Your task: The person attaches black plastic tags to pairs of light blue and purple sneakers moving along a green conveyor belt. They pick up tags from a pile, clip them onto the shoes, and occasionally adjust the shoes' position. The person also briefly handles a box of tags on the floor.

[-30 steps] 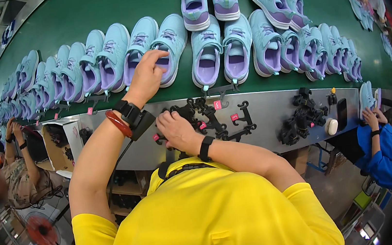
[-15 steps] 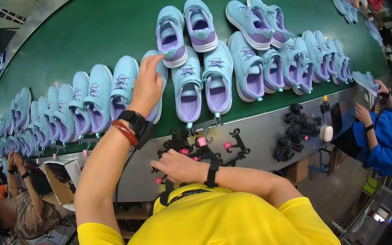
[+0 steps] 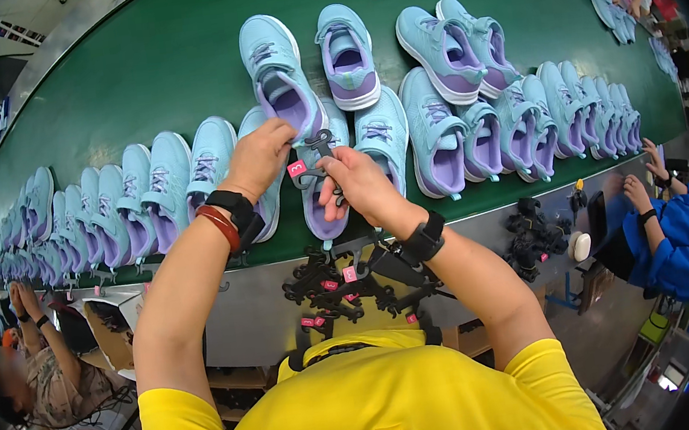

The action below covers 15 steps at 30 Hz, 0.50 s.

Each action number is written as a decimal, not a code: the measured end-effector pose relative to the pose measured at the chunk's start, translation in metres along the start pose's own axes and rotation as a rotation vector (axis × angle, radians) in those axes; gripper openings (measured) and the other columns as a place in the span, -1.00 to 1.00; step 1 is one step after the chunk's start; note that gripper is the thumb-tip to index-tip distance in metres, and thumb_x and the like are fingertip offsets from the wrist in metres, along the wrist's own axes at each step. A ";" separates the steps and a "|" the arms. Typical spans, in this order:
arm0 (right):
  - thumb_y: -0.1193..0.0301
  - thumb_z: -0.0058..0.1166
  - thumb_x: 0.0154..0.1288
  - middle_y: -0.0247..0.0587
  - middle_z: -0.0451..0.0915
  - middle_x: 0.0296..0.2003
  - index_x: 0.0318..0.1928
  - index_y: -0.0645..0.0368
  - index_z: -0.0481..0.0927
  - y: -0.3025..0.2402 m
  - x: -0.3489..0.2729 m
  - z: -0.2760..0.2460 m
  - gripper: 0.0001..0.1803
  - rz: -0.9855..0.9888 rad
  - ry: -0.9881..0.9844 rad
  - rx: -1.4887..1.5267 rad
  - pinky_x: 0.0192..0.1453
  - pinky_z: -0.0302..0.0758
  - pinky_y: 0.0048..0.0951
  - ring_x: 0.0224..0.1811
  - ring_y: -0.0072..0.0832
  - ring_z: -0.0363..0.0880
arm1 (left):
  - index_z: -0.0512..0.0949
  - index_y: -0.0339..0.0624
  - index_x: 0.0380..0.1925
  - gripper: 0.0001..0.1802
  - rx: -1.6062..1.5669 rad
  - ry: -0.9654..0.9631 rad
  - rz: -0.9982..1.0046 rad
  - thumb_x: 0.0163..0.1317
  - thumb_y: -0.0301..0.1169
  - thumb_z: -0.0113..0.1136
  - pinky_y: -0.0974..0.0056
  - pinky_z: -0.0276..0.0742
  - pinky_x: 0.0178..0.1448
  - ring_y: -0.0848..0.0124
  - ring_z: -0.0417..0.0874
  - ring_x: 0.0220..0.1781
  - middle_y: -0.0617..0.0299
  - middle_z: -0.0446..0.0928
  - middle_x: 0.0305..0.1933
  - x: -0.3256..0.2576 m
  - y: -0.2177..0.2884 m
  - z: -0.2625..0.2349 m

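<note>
Both my hands meet over a pair of light blue and purple sneakers on the green conveyor belt. My right hand grips a black plastic shoe hanger with a small pink tag. My left hand touches the same hanger and the left shoe of the pair. A heap of black hangers with pink tags lies on the grey ledge just below my wrists.
A long row of matching sneakers runs left and right along the belt, with two more pairs behind. A second pile of hangers lies to the right. Seated people work at the lower left and right.
My right hand has risen from the hanger heap with one hanger and joined my left hand at the sneaker pair. The view has drifted, so the shoes sit further right.
</note>
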State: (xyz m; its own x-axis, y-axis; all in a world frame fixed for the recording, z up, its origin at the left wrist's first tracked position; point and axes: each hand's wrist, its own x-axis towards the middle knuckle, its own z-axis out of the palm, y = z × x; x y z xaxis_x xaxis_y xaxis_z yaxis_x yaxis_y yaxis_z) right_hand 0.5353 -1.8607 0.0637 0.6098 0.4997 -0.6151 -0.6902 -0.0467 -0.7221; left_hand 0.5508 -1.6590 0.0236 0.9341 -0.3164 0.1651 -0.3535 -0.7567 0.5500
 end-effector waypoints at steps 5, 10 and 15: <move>0.33 -0.25 0.46 -0.12 0.52 -0.58 -0.11 0.29 0.32 0.008 0.003 0.015 -0.76 -0.054 0.095 -0.019 -0.68 0.40 -0.49 -0.71 -0.38 0.54 | 0.56 -0.17 -0.26 -0.76 0.048 0.009 0.016 0.01 -0.58 0.21 0.19 0.58 -0.18 0.13 0.63 -0.21 0.17 0.56 -0.18 -0.002 0.006 0.001; 0.34 -0.27 0.46 -0.12 0.51 -0.59 -0.14 0.31 0.29 0.020 0.001 0.015 -0.76 -0.053 0.087 -0.012 -0.69 0.40 -0.47 -0.71 -0.38 0.55 | 0.56 -0.10 -0.31 -0.85 0.081 0.053 0.071 0.07 -0.49 0.17 0.15 0.55 -0.29 0.16 0.62 -0.31 0.22 0.52 -0.27 -0.004 0.009 0.004; 0.32 -0.24 0.46 -0.16 0.52 -0.63 -0.16 0.28 0.38 0.008 0.000 0.004 -0.75 0.139 -0.177 -0.175 -0.72 0.40 -0.48 -0.76 -0.41 0.51 | 0.55 -0.10 -0.30 -0.83 0.195 -0.050 0.143 0.06 -0.49 0.15 0.15 0.55 -0.33 0.15 0.61 -0.34 0.19 0.51 -0.28 -0.007 0.009 -0.002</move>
State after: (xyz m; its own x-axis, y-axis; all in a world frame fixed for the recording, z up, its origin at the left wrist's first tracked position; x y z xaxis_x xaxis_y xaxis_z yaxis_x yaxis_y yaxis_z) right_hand 0.5278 -1.8575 0.0593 0.4256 0.6207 -0.6585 -0.6752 -0.2667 -0.6878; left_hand 0.5409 -1.6628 0.0288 0.8722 -0.4523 0.1864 -0.4891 -0.7970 0.3544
